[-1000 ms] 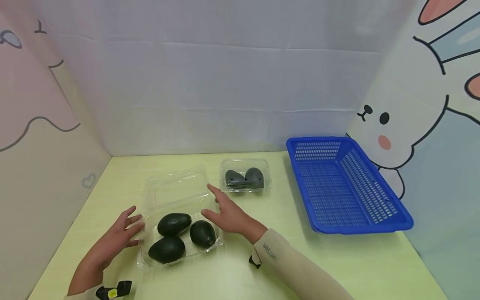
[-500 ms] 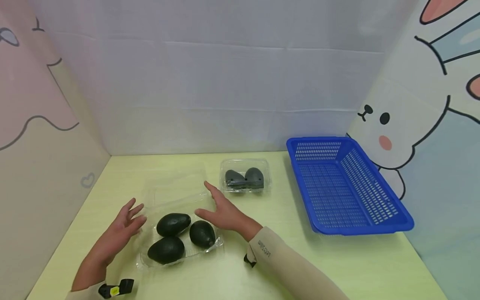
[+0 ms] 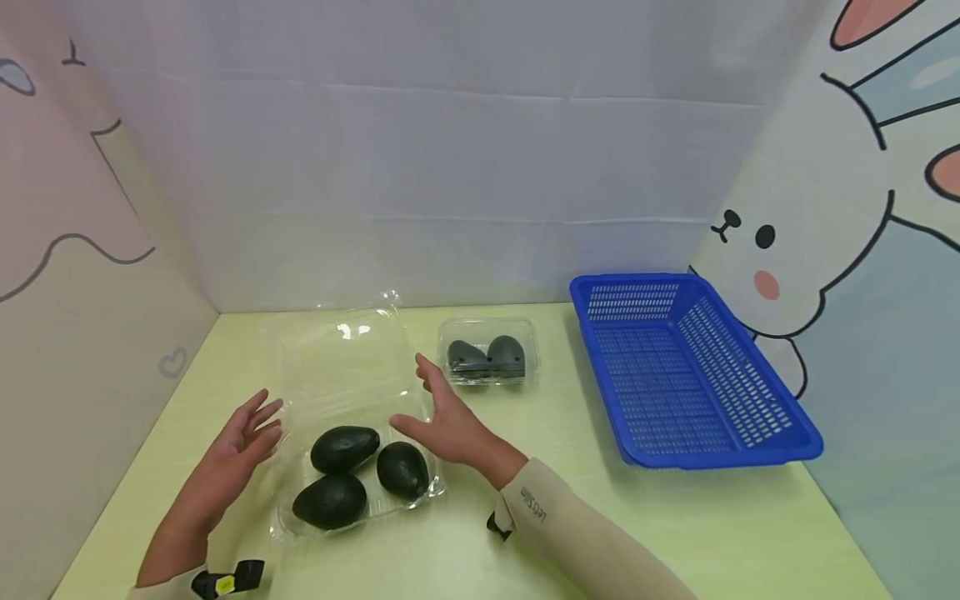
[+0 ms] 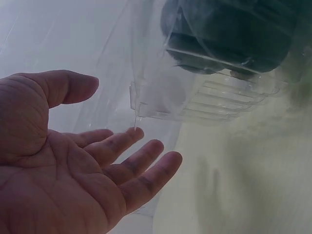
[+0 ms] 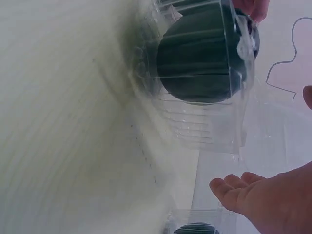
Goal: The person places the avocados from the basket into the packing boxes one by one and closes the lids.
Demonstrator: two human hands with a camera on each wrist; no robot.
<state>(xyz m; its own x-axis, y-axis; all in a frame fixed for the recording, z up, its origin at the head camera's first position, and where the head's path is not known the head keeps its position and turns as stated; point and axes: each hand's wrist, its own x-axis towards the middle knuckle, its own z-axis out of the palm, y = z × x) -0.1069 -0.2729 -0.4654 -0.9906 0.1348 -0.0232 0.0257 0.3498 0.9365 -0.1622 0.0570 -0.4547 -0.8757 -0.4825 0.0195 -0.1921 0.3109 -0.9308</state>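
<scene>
In the head view, a clear plastic clamshell box (image 3: 384, 500) lies with its lid (image 3: 337, 358) swung back behind it. Three dark green avocados sit in its base: a rear one (image 3: 345, 448), a near one (image 3: 330, 502) and one at the right (image 3: 403, 470). My left hand (image 3: 228, 458) is beside the box's left edge, fingers spread and slightly bent, gripping nothing. At the right side, my right hand (image 3: 453, 425) reaches over the rear corner with thumb and fingers apart. Both wrist views show the palms bare, fingertips close to the clear plastic (image 4: 214, 105).
Behind my right hand stands a second, closed clear box (image 3: 489, 327) with two dark fruits (image 3: 507, 354) inside. A blue perforated basket (image 3: 720, 460) occupies the right of the pale yellow table (image 3: 525, 542). A white sheet (image 3: 465, 167) hangs behind the table.
The lid's far edge now shows higher in the view, overlapping the back sheet. My left hand has shifted slightly up, away from the box's side; my right hand has moved slightly left.
</scene>
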